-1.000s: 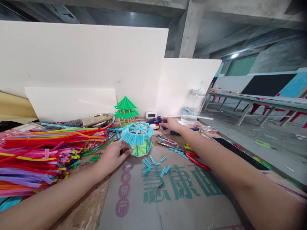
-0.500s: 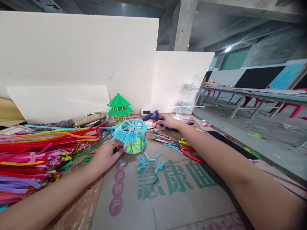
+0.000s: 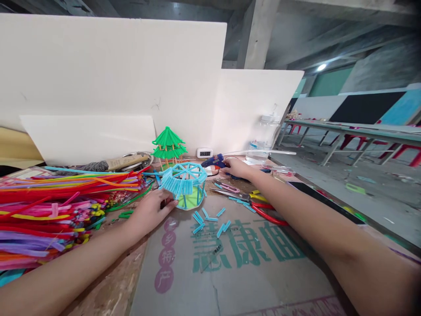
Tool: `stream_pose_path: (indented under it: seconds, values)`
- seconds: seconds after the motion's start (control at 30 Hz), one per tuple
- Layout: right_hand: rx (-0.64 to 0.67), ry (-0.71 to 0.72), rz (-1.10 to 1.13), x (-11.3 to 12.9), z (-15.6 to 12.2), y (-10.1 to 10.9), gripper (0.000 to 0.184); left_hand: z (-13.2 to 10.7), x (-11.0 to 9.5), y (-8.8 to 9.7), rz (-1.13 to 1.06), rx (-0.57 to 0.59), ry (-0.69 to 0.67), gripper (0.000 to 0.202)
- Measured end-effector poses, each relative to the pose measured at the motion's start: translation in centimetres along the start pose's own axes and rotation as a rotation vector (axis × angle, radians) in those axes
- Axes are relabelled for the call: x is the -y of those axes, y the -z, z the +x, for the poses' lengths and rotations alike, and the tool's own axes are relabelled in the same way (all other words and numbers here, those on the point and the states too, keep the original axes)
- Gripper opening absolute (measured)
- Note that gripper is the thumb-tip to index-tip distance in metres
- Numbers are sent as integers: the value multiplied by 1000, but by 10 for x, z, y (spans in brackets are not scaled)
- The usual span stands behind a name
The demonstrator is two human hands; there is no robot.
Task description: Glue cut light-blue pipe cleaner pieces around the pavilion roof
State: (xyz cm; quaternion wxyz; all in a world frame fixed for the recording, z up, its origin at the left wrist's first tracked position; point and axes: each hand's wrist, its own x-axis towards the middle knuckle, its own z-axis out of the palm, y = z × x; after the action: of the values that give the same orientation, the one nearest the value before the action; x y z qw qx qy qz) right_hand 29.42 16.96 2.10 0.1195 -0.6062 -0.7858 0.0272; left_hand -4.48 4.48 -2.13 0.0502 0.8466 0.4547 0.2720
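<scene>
My left hand (image 3: 151, 211) rests on the table with its fingers closed against the base of a light blue pipe-cleaner pavilion (image 3: 184, 183) with a green floor. My right hand (image 3: 237, 167) reaches far across the table and grips a blue hot glue gun (image 3: 214, 162), lifted a little, with its clear glue stick pointing right. Several short blue pipe-cleaner pieces (image 3: 210, 219) lie on the cardboard sheet (image 3: 237, 267) in front of the pavilion.
A big heap of coloured pipe cleaners (image 3: 55, 210) fills the left side. A finished green pavilion (image 3: 168, 147) stands by the white foam boards (image 3: 115, 79). Scissors and red-handled pliers (image 3: 259, 208) lie right of the blue model. A clear bottle (image 3: 265, 138) and a small clock (image 3: 204, 152) stand behind.
My right hand has closed on the glue gun and raised it off the table. My left hand stays on the blue pavilion.
</scene>
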Motion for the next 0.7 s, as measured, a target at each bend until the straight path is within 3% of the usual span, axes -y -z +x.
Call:
stream_pose_path:
  seconds: [0.47, 0.7]
  values:
    - [39, -2, -270, 17, -25, 18, 34, -1, -1, 1, -19, -27, -13, 31]
    - [75, 136, -349, 58, -90, 41, 20, -1, -1, 1, -47, -12, -30, 29]
